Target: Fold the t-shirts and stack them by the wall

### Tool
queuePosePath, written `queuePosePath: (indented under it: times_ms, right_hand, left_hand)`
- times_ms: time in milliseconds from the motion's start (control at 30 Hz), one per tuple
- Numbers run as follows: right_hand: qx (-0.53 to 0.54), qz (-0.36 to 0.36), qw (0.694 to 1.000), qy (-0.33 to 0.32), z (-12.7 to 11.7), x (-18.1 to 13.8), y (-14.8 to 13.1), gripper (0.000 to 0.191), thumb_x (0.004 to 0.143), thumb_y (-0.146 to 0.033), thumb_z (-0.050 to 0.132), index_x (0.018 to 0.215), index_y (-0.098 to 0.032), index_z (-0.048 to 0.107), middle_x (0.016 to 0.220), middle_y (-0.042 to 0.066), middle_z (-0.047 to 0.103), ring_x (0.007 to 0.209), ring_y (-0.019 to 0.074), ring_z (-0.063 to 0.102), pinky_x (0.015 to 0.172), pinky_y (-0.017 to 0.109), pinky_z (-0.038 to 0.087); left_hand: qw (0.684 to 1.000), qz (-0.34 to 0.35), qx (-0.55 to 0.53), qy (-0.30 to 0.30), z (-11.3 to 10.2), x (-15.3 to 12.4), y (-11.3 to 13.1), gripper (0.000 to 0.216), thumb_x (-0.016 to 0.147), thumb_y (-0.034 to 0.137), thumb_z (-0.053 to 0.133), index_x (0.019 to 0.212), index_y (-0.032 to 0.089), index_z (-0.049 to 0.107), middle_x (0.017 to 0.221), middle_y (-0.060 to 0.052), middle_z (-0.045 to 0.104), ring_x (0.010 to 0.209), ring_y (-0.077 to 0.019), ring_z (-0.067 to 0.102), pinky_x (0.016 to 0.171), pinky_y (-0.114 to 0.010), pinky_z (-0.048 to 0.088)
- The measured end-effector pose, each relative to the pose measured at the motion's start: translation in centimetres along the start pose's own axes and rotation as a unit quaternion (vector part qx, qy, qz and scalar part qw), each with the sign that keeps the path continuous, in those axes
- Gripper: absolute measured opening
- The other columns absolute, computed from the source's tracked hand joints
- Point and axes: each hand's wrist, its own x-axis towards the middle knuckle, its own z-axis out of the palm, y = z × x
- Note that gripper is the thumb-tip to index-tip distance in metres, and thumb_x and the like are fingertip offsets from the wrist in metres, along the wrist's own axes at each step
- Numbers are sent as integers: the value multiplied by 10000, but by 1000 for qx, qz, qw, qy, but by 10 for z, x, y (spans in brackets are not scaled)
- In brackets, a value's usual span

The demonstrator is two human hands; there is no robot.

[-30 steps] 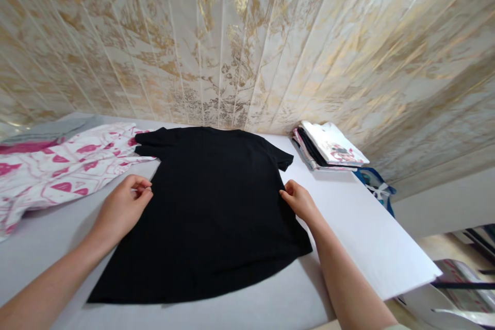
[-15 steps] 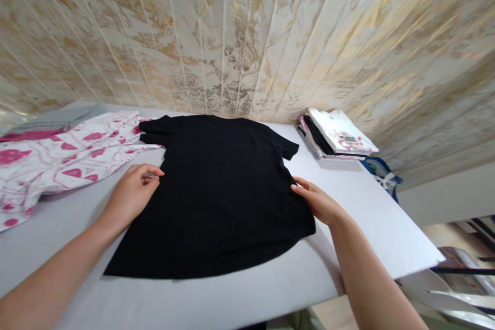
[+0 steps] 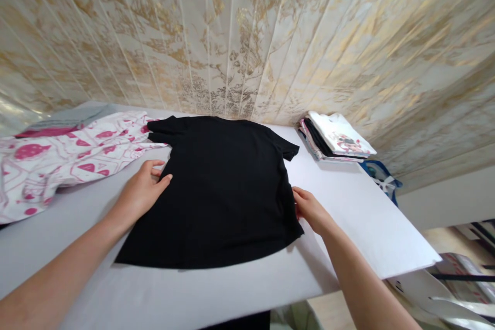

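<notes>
A black T-shirt (image 3: pixel 228 191) lies spread on the white table, collar toward the curtain and hem toward me. My left hand (image 3: pixel 142 188) is at its left side edge, thumb resting over the cloth and fingers apart from it. At the right side edge, my right hand (image 3: pixel 311 209) holds the fabric, which is turned up and rumpled there. Some of that hand's fingertips are hidden by the cloth. The left sleeve touches a white garment with pink prints (image 3: pixel 85 160).
A folded stack of clothes (image 3: pixel 336 136), a white printed top uppermost, stands at the back right of the table (image 3: pixel 371 216). Grey and pink cloth (image 3: pixel 65 118) lies at the far left. A blue bag (image 3: pixel 381 178) is beyond the right edge. A gold-patterned curtain (image 3: pixel 232 36) hangs behind.
My left thumb and fingers have spread apart at the shirt's left edge. My right hand has drawn the right edge inward and lower, so the lower right corner has shifted left.
</notes>
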Motion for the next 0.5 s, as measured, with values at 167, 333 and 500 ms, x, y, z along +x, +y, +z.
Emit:
queuePosePath:
  times_ms: [167, 333, 500]
  right_hand:
    - [-148, -53, 988, 12, 11, 11, -1, 89, 784, -263, 516, 719, -218, 473, 510, -70, 506, 378, 100, 481, 382, 211, 356]
    - [-247, -116, 961, 49, 14, 10, 1, 83, 797, -206, 472, 718, -220, 452, 564, -63, 512, 434, 96, 499, 444, 211, 352]
    - [-304, -134, 942, 55, 16, 2, -2, 77, 847, -263, 488, 912, -226, 503, 693, -40, 582, 563, 126, 557, 555, 236, 374]
  left_hand:
    - [996, 55, 68, -12, 3, -3, -2, 481, 816, 459, 418, 1214, 193, 471, 596, 70, 421, 546, -161, 487, 547, -240, 323]
    - [995, 55, 82, -14, 1, -3, 0, 439, 856, 400, 340, 1212, 194, 491, 663, 33, 504, 591, -172, 526, 583, -247, 346]
    - [995, 37, 90, -28, 0, -1, 1, 453, 839, 334, 332, 1247, 195, 472, 730, 9, 559, 659, -191, 572, 640, -259, 384]
